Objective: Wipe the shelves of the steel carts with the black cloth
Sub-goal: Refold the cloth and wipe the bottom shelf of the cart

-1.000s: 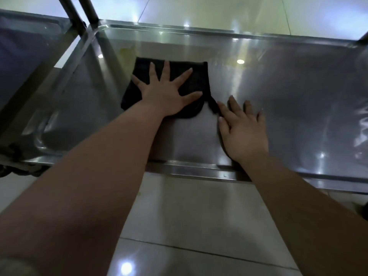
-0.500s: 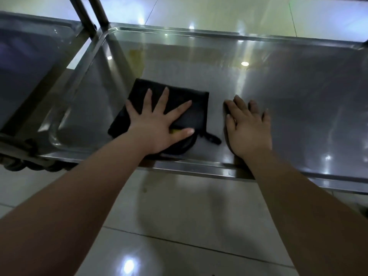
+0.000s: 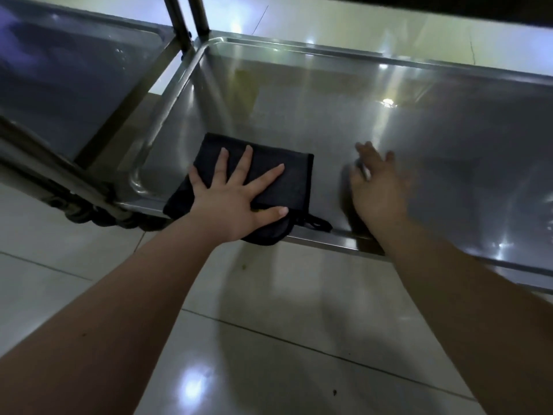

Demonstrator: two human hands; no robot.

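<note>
So, mid-wipe on the lower shelf (image 3: 419,130) of the nearer steel cart: the left hand (image 3: 236,202) lies palm-down on the folded black cloth (image 3: 287,181), fingers (image 3: 246,163) spread wide and straight, pressing it flat rather than gripping it. The cloth sits at the shelf's front-left area, near the rounded corner, and its near edge hangs over the front rim; a small loop (image 3: 320,224) sticks out at its right near corner. The right hand (image 3: 380,190) is on bare steel just right of the cloth, apart from it. It is motion-blurred, but the fingers look straight and loosely together, holding nothing, probably bracing. The step in hand looks like a stroke that ends at the front rim. The far and right parts of this shelf look uncovered, though I can't tell wiped from unwiped on the reflective steel. The next move likely calls for pushing the cloth away toward the back wall or sliding it right, palm pressure kept so it doesn't drop to the tiled floor (image 3: 269,295). The second cart shelf (image 3: 74,70) at left is presumably yet to be checked.
</note>
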